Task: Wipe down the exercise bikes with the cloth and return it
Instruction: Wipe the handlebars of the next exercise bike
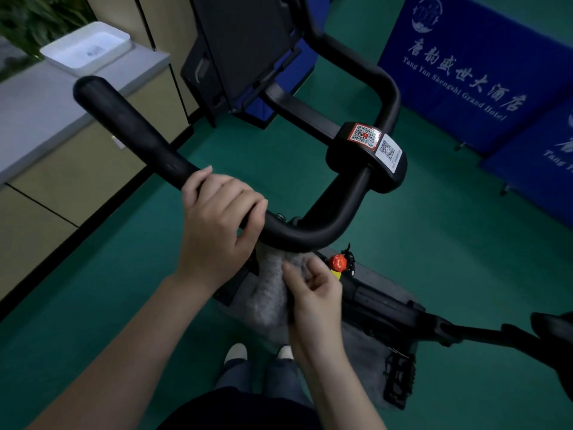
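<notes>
An exercise bike's black handlebar loops across the middle of the view, with a hub carrying QR stickers. My left hand grips the near left bar from above, fingers curled over it. Just below the bar's bend hangs a grey cloth. My right hand pinches the cloth from its right side, thumb and fingers closed on the fabric. A red knob sits on the bike frame right of that hand.
A grey counter with a white tray stands at the left. Another black machine is behind the handlebar. Blue banners line the right. A grey mat and pedal lie under the bike on green floor.
</notes>
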`<state>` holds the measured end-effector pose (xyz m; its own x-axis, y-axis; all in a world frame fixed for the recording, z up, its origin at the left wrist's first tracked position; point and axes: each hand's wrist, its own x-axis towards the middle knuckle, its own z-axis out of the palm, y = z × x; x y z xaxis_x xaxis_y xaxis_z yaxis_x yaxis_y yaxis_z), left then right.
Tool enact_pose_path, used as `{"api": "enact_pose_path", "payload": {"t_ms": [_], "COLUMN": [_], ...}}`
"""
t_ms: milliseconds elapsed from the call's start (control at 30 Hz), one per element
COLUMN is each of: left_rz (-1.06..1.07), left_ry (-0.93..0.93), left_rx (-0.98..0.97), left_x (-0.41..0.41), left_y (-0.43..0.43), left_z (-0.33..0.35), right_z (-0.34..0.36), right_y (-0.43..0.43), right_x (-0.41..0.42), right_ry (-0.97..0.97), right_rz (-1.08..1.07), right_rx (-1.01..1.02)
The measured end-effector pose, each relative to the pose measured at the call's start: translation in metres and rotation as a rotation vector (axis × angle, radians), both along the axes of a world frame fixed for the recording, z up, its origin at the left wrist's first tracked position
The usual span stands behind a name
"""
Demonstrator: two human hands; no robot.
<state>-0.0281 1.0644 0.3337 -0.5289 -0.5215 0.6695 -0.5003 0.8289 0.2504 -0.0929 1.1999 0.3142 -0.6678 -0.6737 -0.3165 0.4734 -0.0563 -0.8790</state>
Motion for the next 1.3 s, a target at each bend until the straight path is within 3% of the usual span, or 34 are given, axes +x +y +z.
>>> {"api": "enact_pose_path", "payload": {"t_ms": [133, 300, 500, 600, 733, 800, 1067, 1300], "left_rz": [0.006, 0.011, 0.009, 0.010, 0.007, 0.004, 0.005, 0.003], "left_ry": [0.007, -0.006, 0.002, 0.001, 0.000, 0.004, -0.003, -0.011], "left_rx": [0.023, 0.031, 0.065, 0.065, 0.072, 0.073, 0.072, 0.080], "left_x": [0.000, 0.000, 0.000, 0.000, 0.000, 0.000, 0.001, 0.002], "left_y": [0.001, 0.003, 0.004, 0.004, 0.004, 0.004, 0.005, 0.004], "left_z": [0.002, 0.003, 0.005, 0.006, 0.007, 0.007, 0.007, 0.010], "right_z": [-0.001, 0.003, 0.027, 0.042, 0.052, 0.056, 0.088, 0.103], "right_y": [0.009, 0.015, 0.024, 0.012, -0.004, -0.008, -0.048, -0.085], "right_x": [-0.020, -0.025, -0.068, -0.082, -0.085, -0.090, -0.141, -0.161], "right_ry": [-0.131, -0.044, 0.519, 0.861, 1.305, 1.438, 1.632, 1.907], "right_rz": [-0.147, -0.041, -0.359, -0.364, -0.068, 0.092, 0.327, 0.822], "right_rx": [-0.055, 0.034, 0.177, 0.154, 0.186, 0.194, 0.346, 0.539]}}
